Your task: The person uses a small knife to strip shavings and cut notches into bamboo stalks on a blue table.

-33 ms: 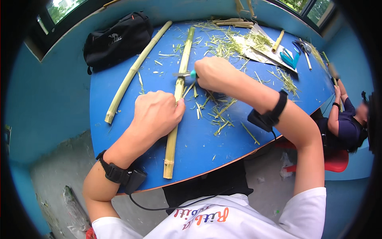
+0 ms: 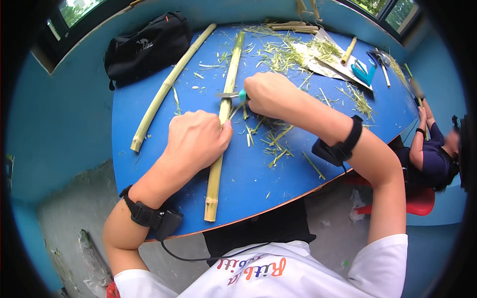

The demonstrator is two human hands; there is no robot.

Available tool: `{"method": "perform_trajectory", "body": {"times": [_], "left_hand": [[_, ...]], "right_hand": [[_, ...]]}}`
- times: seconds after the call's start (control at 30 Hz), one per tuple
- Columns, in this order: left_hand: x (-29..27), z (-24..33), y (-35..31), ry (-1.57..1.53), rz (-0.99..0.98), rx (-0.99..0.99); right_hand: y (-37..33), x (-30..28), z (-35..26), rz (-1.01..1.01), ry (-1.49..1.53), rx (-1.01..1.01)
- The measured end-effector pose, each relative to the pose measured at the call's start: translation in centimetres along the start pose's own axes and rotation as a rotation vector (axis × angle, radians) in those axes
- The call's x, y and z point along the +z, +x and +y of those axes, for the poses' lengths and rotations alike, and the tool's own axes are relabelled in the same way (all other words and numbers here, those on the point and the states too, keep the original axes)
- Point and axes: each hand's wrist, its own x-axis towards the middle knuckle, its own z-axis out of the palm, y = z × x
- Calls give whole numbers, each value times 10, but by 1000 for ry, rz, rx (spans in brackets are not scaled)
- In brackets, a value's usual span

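Observation:
A green bamboo stalk (image 2: 231, 72) lies lengthwise on the blue table in front of me, its near end close to the table's front edge. My left hand (image 2: 196, 139) is closed around the stalk below its middle, thumb along its right side. In my right hand (image 2: 271, 93), closed in a fist, is a knife (image 2: 228, 95) with a teal handle. Its blade lies across the stalk, just beyond my left hand. The fist hides most of the handle. Green shavings (image 2: 278, 141) are scattered to the right of the stalk.
A second bamboo stalk (image 2: 171, 82) lies to the left, near a black bag (image 2: 146, 49). More shavings, pale sheets (image 2: 343, 67), a short bamboo piece (image 2: 349, 50) and a teal-handled tool (image 2: 364, 73) are at the far right. Beyond the table's right side sits another person (image 2: 432, 141) holding a stick.

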Motion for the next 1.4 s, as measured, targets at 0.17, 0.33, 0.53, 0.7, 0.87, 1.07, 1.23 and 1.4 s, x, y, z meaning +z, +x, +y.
{"method": "perform_trajectory", "body": {"times": [0.17, 0.33, 0.53, 0.7, 0.87, 1.07, 1.23, 1.4], "left_hand": [[-3, 5, 0, -16, -45, 1], [-6, 7, 2, -4, -13, 94], [-5, 1, 1, -20, -22, 46], [-7, -1, 3, 12, -7, 38], [-10, -2, 3, 21, -104, -22], [-9, -14, 6, 69, -46, -13], [6, -17, 10, 22, 10, -36], [-1, -16, 9, 6, -169, -167]], "right_hand": [[-5, 2, 4, -41, 32, 33], [37, 8, 46, 144, -55, 115], [45, 12, 50, 138, -42, 137], [32, 7, 55, 70, -2, 187], [30, 18, 53, 176, 44, 131], [23, 16, 47, 153, 133, 117], [20, 21, 46, 151, 159, 70], [19, 38, 41, 245, 249, -29]]}}
